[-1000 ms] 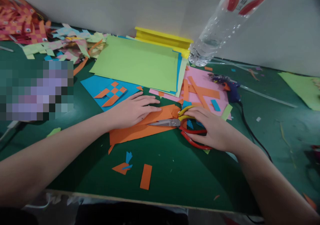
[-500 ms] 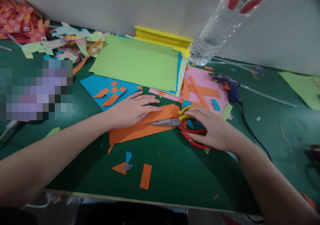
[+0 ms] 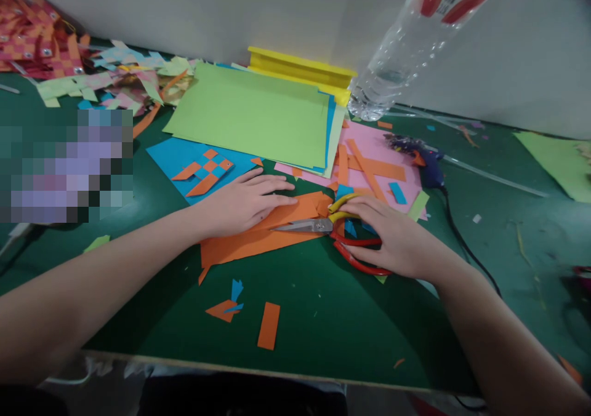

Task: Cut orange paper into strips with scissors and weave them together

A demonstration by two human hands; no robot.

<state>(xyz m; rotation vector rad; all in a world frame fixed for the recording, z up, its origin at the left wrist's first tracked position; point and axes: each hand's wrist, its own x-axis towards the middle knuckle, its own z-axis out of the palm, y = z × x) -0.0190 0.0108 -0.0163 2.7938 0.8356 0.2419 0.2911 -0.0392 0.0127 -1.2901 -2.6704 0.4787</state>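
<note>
My left hand (image 3: 252,202) lies flat with its fingers stretched out, resting on the orange paper (image 3: 258,244). In my right hand (image 3: 392,234) are scissors (image 3: 318,225) with red and yellow handles; my fingers are in and around the loops. Their blades point left and rest on the orange paper beside my left fingers. Just beyond my left hand, a woven orange and blue paper fish (image 3: 213,168) lies on a blue sheet (image 3: 164,156). Nearer to me are an orange paper rectangle (image 3: 268,325) and small orange and blue scraps (image 3: 225,310).
Stacked green sheets (image 3: 253,114) lie before a yellow holder (image 3: 300,71). A water bottle (image 3: 388,65) leans at the wall. A glue gun (image 3: 429,164) with a cord lies right, by pink paper (image 3: 360,142) under orange strips. Woven pieces (image 3: 37,40) pile up far left.
</note>
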